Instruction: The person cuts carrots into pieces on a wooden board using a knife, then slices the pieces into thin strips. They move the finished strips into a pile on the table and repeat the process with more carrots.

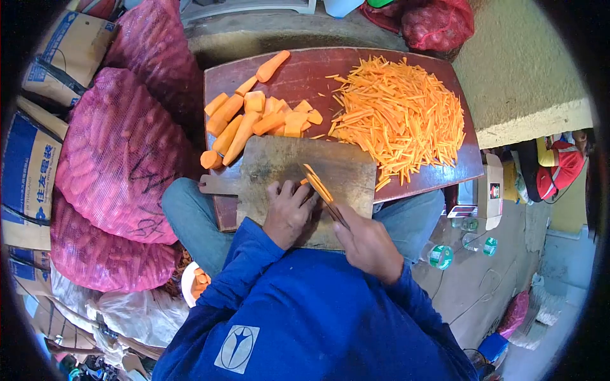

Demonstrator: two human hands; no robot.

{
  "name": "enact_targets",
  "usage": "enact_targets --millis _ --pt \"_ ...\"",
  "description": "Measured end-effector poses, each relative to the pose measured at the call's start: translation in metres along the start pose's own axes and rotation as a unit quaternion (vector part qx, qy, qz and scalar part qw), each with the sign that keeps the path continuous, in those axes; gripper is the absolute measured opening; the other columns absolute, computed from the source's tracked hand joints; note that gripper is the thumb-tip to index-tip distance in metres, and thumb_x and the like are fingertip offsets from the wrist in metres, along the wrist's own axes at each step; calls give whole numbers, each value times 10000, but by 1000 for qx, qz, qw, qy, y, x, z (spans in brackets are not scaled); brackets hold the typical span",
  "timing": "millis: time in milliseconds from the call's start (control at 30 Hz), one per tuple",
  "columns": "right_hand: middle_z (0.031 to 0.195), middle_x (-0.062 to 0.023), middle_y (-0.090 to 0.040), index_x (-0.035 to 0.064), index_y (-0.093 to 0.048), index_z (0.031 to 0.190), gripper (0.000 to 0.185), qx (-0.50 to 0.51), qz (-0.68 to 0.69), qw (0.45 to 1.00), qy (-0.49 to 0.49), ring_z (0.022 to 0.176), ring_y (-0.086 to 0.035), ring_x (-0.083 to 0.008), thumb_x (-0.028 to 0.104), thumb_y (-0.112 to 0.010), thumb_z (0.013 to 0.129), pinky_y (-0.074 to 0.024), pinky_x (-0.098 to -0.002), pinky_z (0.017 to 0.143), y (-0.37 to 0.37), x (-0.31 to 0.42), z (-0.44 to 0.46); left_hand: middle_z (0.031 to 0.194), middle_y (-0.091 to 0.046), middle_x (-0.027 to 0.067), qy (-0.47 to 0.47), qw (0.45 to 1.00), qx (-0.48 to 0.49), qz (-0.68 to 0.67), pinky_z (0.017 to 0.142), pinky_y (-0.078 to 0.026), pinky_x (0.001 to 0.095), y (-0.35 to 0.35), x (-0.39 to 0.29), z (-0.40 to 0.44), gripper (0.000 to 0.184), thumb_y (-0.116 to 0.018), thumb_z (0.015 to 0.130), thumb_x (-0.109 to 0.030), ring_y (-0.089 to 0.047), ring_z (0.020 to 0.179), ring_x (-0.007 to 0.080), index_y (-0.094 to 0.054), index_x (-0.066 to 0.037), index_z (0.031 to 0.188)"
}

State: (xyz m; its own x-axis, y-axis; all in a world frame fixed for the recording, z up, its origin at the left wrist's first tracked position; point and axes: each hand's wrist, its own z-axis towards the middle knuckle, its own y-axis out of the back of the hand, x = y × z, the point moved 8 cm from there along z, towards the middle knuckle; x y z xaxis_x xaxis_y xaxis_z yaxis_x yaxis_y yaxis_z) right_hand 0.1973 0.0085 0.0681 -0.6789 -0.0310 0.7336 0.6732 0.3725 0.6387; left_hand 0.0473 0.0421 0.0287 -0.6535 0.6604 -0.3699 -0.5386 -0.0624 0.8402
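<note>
My right hand grips a knife, its blade angled up and away over the wooden cutting board. Thin orange carrot slices lie along the blade. My left hand rests on the board just left of the knife, fingers curled down. A small bit of carrot shows at its fingertips; the rest is hidden under the fingers. Beyond the board, peeled carrot chunks lie at the left. A large heap of carrot sticks covers the right of the table.
The board lies on a dark red table over my knees. Pink mesh sacks and cardboard boxes crowd the left. A white bucket with carrot pieces stands below. Plastic bottles lie right, near another person in red.
</note>
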Motion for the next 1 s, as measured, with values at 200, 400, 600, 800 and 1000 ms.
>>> enact_targets --millis 200,400,600,800,1000 --pt "927 -325 -716 22 -511 1320 309 -34 35 999 22 847 -703 -555 189 -604 1077 -559 -633 713 -4 4 -15 1242 -676 106 -10 1000 8 5 989 -388 535 -4 2 -5 398 -717 849 -181 -599 1142 305 -756 -52 1223" --pt "968 -303 -711 -1 -553 1430 391 34 -2 999 -29 887 -720 -524 97 -611 1055 -576 -550 754 -5 0 5 1252 -672 111 -17 1000 9 10 1004 -381 534 -4 2 -8 404 -700 844 -162 -598 1158 310 -756 -41 1225" --pt "1015 -349 -719 10 -515 1337 338 -13 22 1000 15 897 -704 -556 209 -604 1079 -558 -639 736 -6 8 -16 1258 -669 108 5 1000 21 -15 1024 -374 526 -3 3 -10 398 -690 847 -161 -596 1166 309 -757 -45 1221" --pt "1025 -328 -728 16 -520 1363 354 36 10 999 -20 898 -705 -555 182 -616 1065 -556 -644 743 -6 8 6 1268 -671 118 -13 1000 4 -3 1042 -376 527 -5 5 -14 408 -681 850 -160 -597 1168 315 -746 -26 1230" --pt "1024 -325 -731 17 -525 1340 328 -9 30 999 18 891 -699 -569 205 -593 1080 -554 -656 750 -7 10 -14 1243 -674 124 -7 1000 2 -29 1054 -379 525 5 2 -10 412 -674 845 -159 -599 1171 328 -738 0 1220"
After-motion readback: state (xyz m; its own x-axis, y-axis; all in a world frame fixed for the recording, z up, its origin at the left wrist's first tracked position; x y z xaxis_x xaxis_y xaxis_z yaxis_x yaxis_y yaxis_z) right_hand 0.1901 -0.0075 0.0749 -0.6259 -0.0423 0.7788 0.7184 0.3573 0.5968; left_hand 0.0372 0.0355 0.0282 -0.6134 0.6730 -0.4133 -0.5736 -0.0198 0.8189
